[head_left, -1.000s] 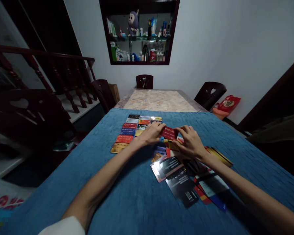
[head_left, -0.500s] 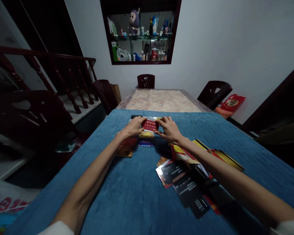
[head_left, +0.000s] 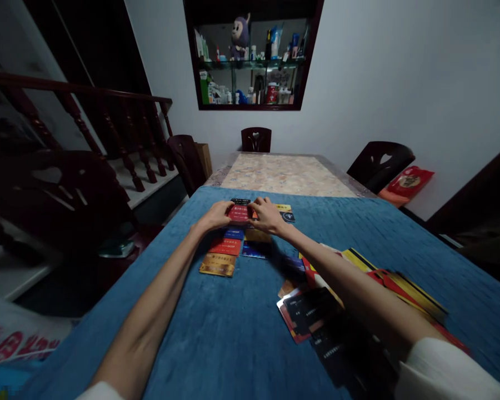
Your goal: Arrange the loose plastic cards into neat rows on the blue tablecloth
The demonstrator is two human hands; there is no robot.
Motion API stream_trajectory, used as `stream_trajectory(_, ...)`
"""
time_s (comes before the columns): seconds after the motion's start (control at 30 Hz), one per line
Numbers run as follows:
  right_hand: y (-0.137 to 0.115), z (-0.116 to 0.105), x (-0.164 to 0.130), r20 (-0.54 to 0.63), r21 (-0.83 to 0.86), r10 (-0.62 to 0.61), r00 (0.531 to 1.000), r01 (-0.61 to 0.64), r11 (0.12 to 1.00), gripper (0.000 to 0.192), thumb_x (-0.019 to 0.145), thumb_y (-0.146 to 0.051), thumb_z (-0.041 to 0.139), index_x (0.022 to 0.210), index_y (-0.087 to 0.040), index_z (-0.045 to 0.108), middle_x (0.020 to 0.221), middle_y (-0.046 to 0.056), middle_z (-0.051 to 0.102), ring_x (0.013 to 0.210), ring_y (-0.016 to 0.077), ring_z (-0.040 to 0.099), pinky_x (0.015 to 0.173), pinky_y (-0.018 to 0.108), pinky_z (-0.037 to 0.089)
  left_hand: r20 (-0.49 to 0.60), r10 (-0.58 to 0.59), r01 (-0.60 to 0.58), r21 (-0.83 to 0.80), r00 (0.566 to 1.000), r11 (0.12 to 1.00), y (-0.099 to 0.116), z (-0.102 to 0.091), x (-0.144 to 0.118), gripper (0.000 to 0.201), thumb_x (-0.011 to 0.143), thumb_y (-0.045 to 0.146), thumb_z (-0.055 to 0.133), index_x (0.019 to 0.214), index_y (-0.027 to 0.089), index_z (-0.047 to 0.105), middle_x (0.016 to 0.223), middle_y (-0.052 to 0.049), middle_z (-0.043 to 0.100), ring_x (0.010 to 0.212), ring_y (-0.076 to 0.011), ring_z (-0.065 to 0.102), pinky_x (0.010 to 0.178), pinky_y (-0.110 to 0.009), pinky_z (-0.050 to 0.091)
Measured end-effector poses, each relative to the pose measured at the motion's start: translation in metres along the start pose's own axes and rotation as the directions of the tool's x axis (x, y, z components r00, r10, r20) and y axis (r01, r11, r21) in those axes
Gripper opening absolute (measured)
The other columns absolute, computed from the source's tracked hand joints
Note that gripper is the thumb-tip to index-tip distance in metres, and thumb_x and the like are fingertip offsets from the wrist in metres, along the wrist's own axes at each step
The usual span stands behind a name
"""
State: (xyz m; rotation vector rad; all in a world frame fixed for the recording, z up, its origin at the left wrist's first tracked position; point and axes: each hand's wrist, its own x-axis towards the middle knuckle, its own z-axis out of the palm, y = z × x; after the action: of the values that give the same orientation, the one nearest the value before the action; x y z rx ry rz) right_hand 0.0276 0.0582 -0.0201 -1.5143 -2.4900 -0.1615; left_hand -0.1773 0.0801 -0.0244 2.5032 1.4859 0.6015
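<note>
On the blue cloth (head_left: 233, 333) at frame centre, I see my left hand (head_left: 214, 215) and right hand (head_left: 270, 215) pinching a red card (head_left: 239, 213), fingers closed on its ends.

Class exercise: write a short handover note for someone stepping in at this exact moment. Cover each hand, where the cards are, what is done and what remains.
Left hand: pinching the left edge of a red card.
Right hand: on the same card's right edge, over the far end of the card grid.
Cards: tidy rows on the blue cloth, with a gold card nearest and an orange-red card beyond it. A loose pile of cards lies under and beside the right forearm.
Done: several cards are laid in rows.
Left: by the look of it, the red card is not yet released, and the pile is unsorted.
</note>
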Motion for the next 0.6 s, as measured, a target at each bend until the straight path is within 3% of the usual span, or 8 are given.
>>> stream_trajectory(0.2, -0.006, 0.007, 0.016, 0.070, -0.001, -0.002, 0.998, 0.002, 1.000, 0.045, 0.091, -0.043, 0.056, 0.129, -0.019, 0.060, 0.131, 0.014, 0.055, 0.118, 0.0317, 0.045, 0.090, 0.040, 0.044, -0.028, -0.019, 0.017, -0.069, 0.999, 0.997, -0.018, 0.008, 0.001, 0.037, 0.066, 0.016, 0.058, 0.101, 0.010, 0.070, 0.090, -0.008, 0.071, 0.082, -0.0225, 0.063, 0.079, -0.030, 0.051)
stream_trajectory(0.4, -0.009, 0.015, 0.025, 0.100, 0.008, 0.001, 0.995, -0.002, 1.000, 0.047, 0.090, -0.044, 0.056, 0.129, -0.019, 0.061, 0.132, 0.015, 0.056, 0.119, 0.0335, 0.047, 0.090, 0.041, 0.045, -0.047, -0.100, 0.103, 0.085, 0.994, 0.991, -0.022, 0.015, 0.001, 0.028, 0.076, 0.014, 0.052, 0.098, 0.010, 0.070, 0.092, -0.011, 0.070, 0.089, -0.0246, 0.062, 0.084, -0.033, 0.049)
stream_trajectory(0.6, -0.011, 0.024, 0.031, 0.116, 0.029, 0.008, 0.993, -0.011, 1.000, 0.044, 0.087, -0.044, 0.058, 0.125, -0.022, 0.063, 0.129, 0.012, 0.060, 0.117, 0.0323, 0.050, 0.089, 0.038, 0.045, -0.032, -0.140, 0.143, 0.122, 0.990, 0.982, -0.023, 0.019, -0.003, 0.026, 0.081, 0.017, 0.050, 0.097, 0.011, 0.071, 0.092, -0.011, 0.069, 0.090, -0.0242, 0.063, 0.084, -0.031, 0.049)
